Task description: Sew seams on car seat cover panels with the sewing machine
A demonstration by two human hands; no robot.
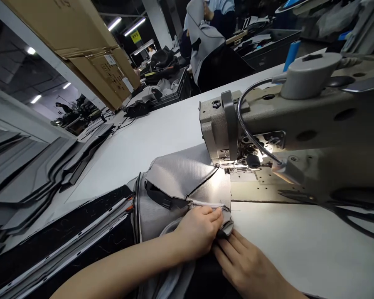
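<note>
Gray cloth (180, 170): on the white table (174, 120), a sewn piece with dark trim along its seams; its far right corner lies at the needle end of the sewing machine (268, 112), its near edge bunched under the hands.
Left hand (201, 228): fingers curled over, closed on the bunched near edge of the cloth, knuckles up (the thumb is hidden).
Right hand (241, 259): just beside the left one and nearer the person, fingers fairly straight and close together, the tips at the underside of the same bunched corner; whether they pinch it I cannot tell.
Black strap (163, 196): on the cloth's left part, near a fold.
Seam: a dark line running slantwise from the middle of the cloth up to the needle area, where a bright patch of light falls.
Lamp (287, 171): at the end of a bendy metal neck, in front of the machine.
Scissors (299, 196): dark, lying right of the cloth, well apart from both hands.
Blue spool (291, 56): upright, slightly tilted, behind the machine.
Cloth stacks (40, 174): gray layered pieces, at the far left.
Cardboard box (102, 74): upper left, flap hanging.
Co-worker (220, 14): beyond the table, a hand on another gray piece (202, 39).
</note>
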